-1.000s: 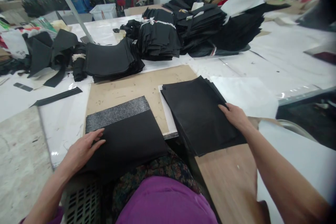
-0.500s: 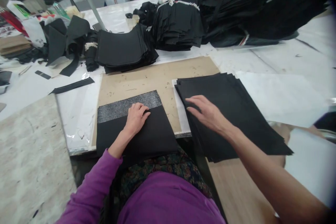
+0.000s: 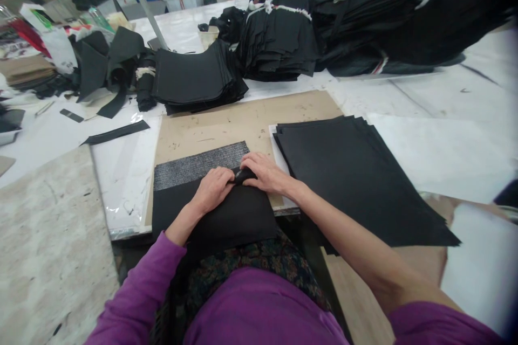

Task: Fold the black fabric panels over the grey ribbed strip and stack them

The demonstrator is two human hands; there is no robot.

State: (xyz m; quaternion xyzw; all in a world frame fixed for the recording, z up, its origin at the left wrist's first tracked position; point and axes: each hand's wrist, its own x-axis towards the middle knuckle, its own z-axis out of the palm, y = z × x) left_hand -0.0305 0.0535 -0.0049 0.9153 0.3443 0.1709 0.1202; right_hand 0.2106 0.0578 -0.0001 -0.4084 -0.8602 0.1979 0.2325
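A black fabric sheet [image 3: 178,213] lies in front of me over the table's near edge, with a speckled grey strip [image 3: 190,166] showing along its far side. My left hand [image 3: 213,190] rests on the sheet with its fingers closed at the sheet's far edge. Close beside it, my right hand [image 3: 265,172] pinches the same edge. Between both hands the black material is bunched up into a small raised fold. To the right lies a stack of black sheets [image 3: 343,172], apart from both hands.
Beneath the work is a tan board [image 3: 210,126]. Behind it stand a pile of black pieces [image 3: 194,75], a tied black bundle [image 3: 279,38] and larger black stacks [image 3: 376,16]. A stained pale board [image 3: 44,237] is at left; a narrow black strip [image 3: 117,132] lies nearby.
My right hand has moved left from the stack of sheets to the sheet in front of me. Its edge is now gripped and bunched between my hands.
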